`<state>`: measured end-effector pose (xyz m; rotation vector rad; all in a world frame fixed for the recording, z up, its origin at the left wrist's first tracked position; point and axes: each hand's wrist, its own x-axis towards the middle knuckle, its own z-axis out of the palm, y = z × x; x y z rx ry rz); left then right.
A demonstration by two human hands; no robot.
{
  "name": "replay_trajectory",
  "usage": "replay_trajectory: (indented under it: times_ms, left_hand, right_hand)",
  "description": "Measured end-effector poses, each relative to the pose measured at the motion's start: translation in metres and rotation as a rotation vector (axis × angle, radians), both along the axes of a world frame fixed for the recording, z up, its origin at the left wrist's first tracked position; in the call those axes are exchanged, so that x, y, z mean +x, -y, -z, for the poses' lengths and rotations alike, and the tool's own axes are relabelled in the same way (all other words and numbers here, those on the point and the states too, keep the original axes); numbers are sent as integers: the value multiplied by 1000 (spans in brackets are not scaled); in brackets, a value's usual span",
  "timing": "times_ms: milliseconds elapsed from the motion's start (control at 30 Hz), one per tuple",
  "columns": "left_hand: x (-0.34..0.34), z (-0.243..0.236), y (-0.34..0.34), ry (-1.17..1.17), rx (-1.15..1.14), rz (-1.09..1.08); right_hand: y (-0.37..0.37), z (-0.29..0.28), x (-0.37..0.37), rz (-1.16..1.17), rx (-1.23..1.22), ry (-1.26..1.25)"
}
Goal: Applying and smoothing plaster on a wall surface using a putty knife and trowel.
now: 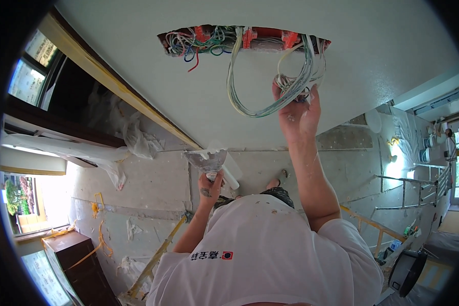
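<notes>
My right hand (298,115) is raised to the wall, its fingers closed round a looped bundle of electrical wires (262,112). Those white, yellowish and green wires hang out of a long wall opening (262,44) with red junction boxes (290,39) inside. At the left of the opening, more thin wires (181,43) lie tangled, and a red end dangles below. Lower and to the left, my left hand (210,182) grips a putty knife (207,160) with a wide blade smeared with pale compound.
Smooth pale wall (137,76) surrounds the opening, with a wooden trim strip (112,71) at its left. Plastic sheeting (137,143) hangs left. Yellow frame legs (155,255) flank me. A dark cabinet (81,265) stands lower left, and metal scaffolding (418,186) at the right.
</notes>
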<state>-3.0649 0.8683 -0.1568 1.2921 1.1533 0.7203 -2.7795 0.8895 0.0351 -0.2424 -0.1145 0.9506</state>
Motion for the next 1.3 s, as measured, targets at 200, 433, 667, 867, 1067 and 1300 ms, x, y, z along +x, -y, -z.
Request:
replay_trajectory:
  times_ms: [200, 433, 667, 867, 1067, 1300]
  left_hand:
    - [2, -1, -1, 31, -2, 0]
    - [3, -5, -1, 57, -27, -2]
    - [3, -4, -3, 35, -19, 14]
    - [1, -1, -3, 58, -21, -20]
    - [5, -7, -4, 68, -27, -29]
    - [0, -3, -3, 80, -47, -43]
  right_hand:
    - [5, 6, -3, -84, -34, 76]
    - [7, 2, -8, -54, -39, 200]
    - [-1, 14, 4, -13, -79, 92]
    - [8, 1, 2, 25, 155, 55]
    - [-1, 4, -6, 100, 96, 146]
    - [-4, 14, -10, 13, 42, 127]
